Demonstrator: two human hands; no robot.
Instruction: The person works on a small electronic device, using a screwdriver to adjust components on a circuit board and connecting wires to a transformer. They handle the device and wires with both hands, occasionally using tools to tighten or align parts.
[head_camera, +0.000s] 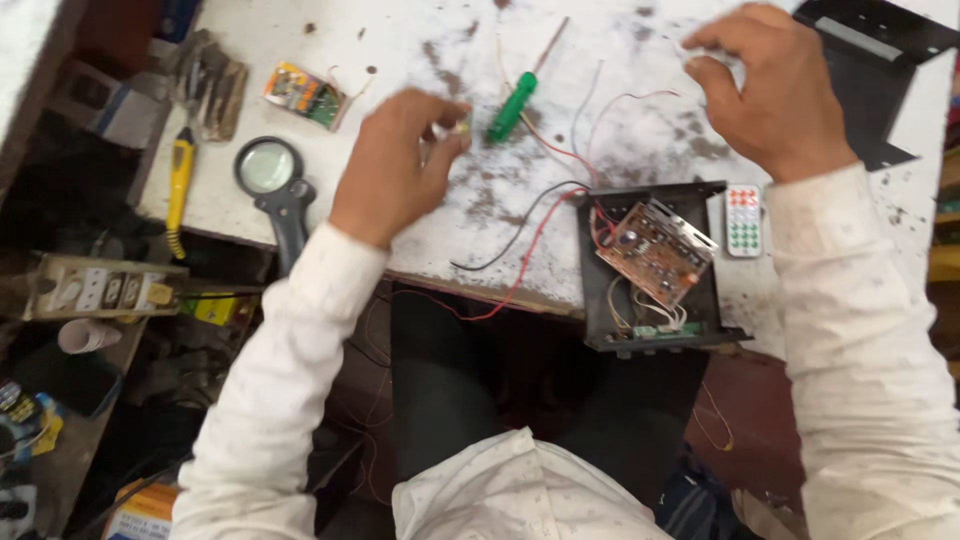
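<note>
Left hand (395, 160) pinches a small pale light part (452, 128), likely fragile; right hand (770, 85) curls, seemingly pinching thin limp wires (600, 110).

Scuffed, stained white-painted tabletop (420, 40), matt and rough; glossy green plastic screwdriver handle (511, 107) on a dull metal shaft; matt black sheet-metal chassis (598, 290) holding a brown circuit board (655, 250); smooth white plastic remote (743, 220); soft cotton-like sleeves.
</note>
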